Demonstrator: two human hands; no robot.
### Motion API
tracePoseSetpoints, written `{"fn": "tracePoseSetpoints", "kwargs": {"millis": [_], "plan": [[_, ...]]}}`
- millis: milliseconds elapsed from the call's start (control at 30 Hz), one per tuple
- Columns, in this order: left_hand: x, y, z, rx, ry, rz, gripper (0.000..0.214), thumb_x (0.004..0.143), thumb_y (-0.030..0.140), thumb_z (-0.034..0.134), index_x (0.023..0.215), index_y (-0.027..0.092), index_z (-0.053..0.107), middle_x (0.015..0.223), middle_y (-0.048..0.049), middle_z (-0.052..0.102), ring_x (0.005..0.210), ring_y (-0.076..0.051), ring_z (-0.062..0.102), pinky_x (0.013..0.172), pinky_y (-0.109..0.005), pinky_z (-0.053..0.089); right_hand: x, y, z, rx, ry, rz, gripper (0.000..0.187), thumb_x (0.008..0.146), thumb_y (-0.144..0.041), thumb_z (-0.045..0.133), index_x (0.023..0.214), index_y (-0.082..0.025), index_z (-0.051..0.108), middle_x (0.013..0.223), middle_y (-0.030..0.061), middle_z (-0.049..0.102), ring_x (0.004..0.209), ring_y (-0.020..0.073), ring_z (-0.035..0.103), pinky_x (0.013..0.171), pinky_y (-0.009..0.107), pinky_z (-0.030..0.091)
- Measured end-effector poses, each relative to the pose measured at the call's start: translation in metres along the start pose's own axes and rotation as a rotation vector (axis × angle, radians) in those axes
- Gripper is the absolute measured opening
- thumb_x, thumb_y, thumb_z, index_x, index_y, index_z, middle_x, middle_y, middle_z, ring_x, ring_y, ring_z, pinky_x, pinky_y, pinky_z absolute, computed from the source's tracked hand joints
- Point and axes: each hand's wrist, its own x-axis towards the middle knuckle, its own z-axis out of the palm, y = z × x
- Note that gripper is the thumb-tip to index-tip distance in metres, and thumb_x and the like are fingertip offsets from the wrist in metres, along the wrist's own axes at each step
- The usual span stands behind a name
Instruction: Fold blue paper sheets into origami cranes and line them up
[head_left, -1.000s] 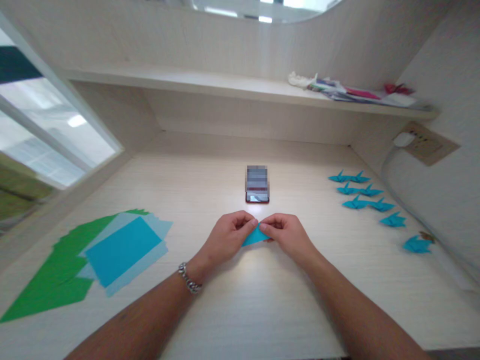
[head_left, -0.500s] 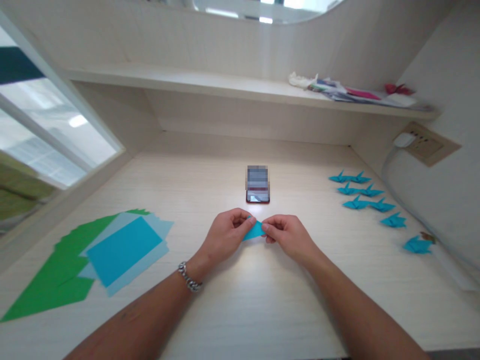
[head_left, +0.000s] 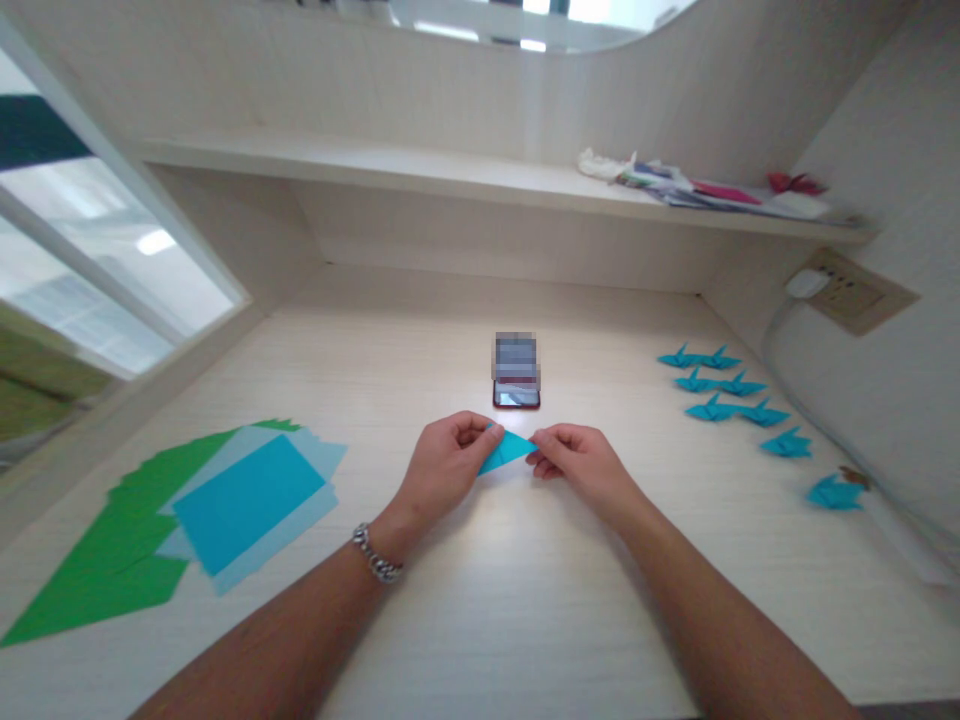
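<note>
Between my two hands is a small folded piece of blue origami paper [head_left: 507, 452], its visible part a pointed triangle. My left hand [head_left: 448, 462] pinches its left side, thumb on top, and covers that end. At the pointed right tip, the thumb and forefinger of my right hand [head_left: 576, 462] are closed on the paper. Just beyond the hands a phone [head_left: 517, 372] lies on the desk, its screen partly blurred out. To the right, several blue paper cranes [head_left: 712, 408] are lined up, mostly in pairs.
Sheets of blue paper [head_left: 251, 500] lie over fanned green paper [head_left: 97, 560] at the left. A shelf [head_left: 375, 172] crosses the back, with papers [head_left: 720, 192] on its right part. A wall socket [head_left: 855, 290] holds a white plug, whose cable runs down along the right wall.
My hands have moved slightly apart, the right one a little to the right. More of the blue paper's triangular shape now shows between them.
</note>
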Motion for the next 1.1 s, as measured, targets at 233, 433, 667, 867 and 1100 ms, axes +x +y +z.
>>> {"fn": "tracePoseSetpoints", "kwargs": {"millis": [233,433,667,867,1100], "plan": [[0.0,-0.004,0.0,-0.028,-0.037,0.03,0.021,0.079,0.034,0.063,0.079,0.013,0.065,0.071,-0.0029,0.065,0.062,-0.013,0.057,0.057,-0.024,0.044,-0.004,-0.002,0.003,-0.045,-0.011,-0.024,0.025,0.07,-0.038,0.071,0.074,-0.014,0.067,0.06,0.0024,0.065,0.054,0.012,0.058,0.056,0.026,0.047],[-0.001,-0.002,0.0,-0.015,-0.045,0.057,0.019,0.079,0.033,0.062,0.079,0.013,0.064,0.07,-0.0028,0.065,0.062,-0.013,0.057,0.057,-0.024,0.045,-0.005,-0.002,0.005,0.073,-0.05,0.043,0.032,0.071,-0.045,0.07,0.076,-0.013,0.067,0.067,0.005,0.068,0.055,0.0118,0.06,0.058,0.026,0.049],[-0.002,0.002,0.001,-0.018,-0.053,0.035,0.017,0.078,0.031,0.063,0.076,0.013,0.064,0.068,-0.0022,0.063,0.06,-0.012,0.055,0.055,-0.023,0.043,-0.005,0.0,0.007,-0.019,-0.02,-0.013,0.029,0.073,-0.043,0.068,0.073,-0.014,0.067,0.066,0.0055,0.069,0.051,0.0104,0.057,0.052,0.024,0.046],[-0.003,0.003,0.002,-0.084,-0.113,-0.015,0.017,0.075,0.03,0.067,0.077,0.013,0.065,0.066,-0.002,0.063,0.058,-0.011,0.055,0.053,-0.022,0.043,-0.008,-0.005,0.005,-0.126,-0.015,-0.004,0.023,0.076,-0.037,0.066,0.07,-0.014,0.067,0.065,0.0062,0.069,0.051,0.0107,0.057,0.05,0.023,0.044],[-0.005,0.006,0.001,-0.067,-0.16,-0.045,0.018,0.073,0.029,0.069,0.079,0.012,0.067,0.068,-0.006,0.069,0.06,-0.014,0.061,0.057,-0.025,0.049,-0.008,-0.009,0.006,-0.122,-0.033,-0.035,0.025,0.076,-0.037,0.065,0.07,-0.014,0.069,0.063,0.0051,0.068,0.053,0.0121,0.059,0.054,0.025,0.046]]}}
